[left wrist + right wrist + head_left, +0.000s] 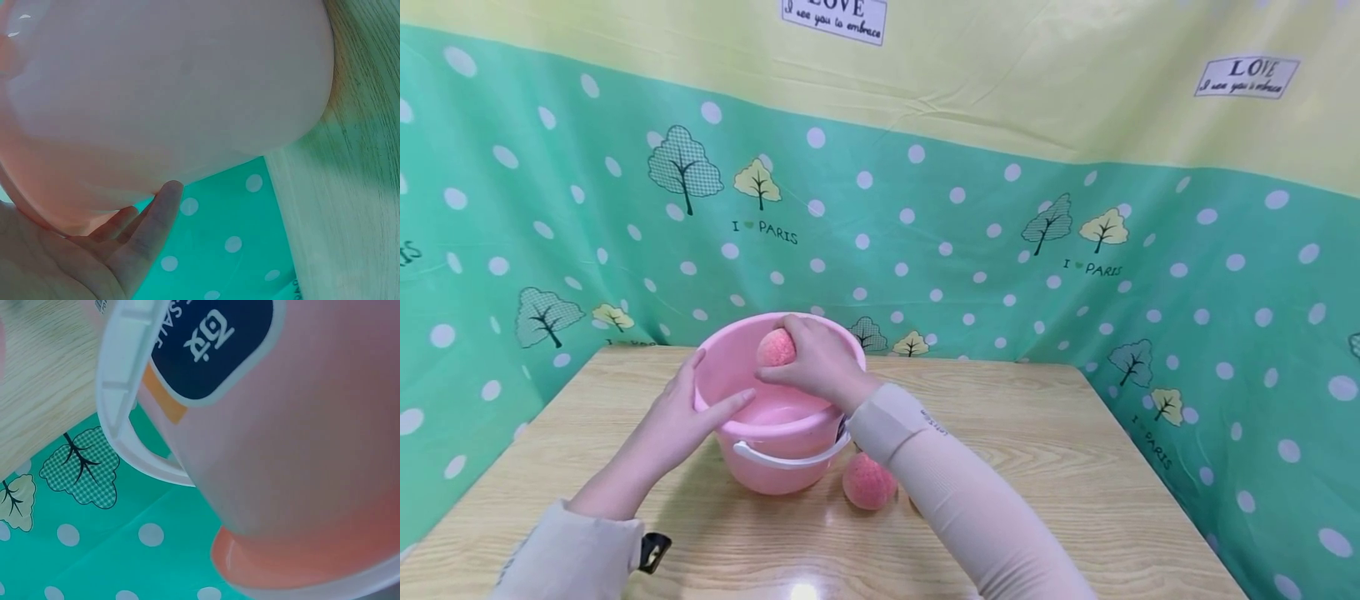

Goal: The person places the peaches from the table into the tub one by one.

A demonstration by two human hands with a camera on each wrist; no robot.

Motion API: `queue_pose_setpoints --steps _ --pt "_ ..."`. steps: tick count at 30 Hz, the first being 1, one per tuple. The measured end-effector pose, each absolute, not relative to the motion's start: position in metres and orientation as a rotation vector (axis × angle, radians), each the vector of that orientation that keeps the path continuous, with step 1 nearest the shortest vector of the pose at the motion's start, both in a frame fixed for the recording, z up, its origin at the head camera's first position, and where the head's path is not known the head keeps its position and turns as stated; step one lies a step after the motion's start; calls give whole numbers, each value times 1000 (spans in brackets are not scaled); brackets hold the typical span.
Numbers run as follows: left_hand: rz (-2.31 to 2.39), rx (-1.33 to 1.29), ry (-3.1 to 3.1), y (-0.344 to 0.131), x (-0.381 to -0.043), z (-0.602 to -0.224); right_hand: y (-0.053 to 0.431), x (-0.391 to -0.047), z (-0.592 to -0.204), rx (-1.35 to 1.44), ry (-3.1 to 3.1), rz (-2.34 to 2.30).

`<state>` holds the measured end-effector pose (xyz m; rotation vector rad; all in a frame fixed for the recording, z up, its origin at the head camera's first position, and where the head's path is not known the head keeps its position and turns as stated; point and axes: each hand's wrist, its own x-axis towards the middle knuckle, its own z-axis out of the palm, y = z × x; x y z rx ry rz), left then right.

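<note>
Backdrop (925,217) wraps the table (1030,467), and from my remote seat I've got a pink bucket (772,471) upright on the wood, white handle (119,381) hanging down. Right sleeve (977,500) crosses close to that handle, so a snag could tip the bucket imo. Left hand (688,408) holds the rim, thumb reaching inside, fingers nearly straight along the outside. Right hand (820,354) pinches a fuzzy ball (776,348) between thumb and fingers at the bucket's mouth; a loose pinch could drop it. Another ball (869,482) sits beside the bucket, maybe prone to rolling if bumped.
</note>
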<state>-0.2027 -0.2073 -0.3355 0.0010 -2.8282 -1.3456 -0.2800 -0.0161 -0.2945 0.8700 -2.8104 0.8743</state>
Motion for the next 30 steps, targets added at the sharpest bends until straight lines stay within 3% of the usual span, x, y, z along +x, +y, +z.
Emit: queue_pose_setpoints --steps 30 --pt "-1335 10 -2831 -206 -202 -335 -12 -279 -298 852 -2859 947"
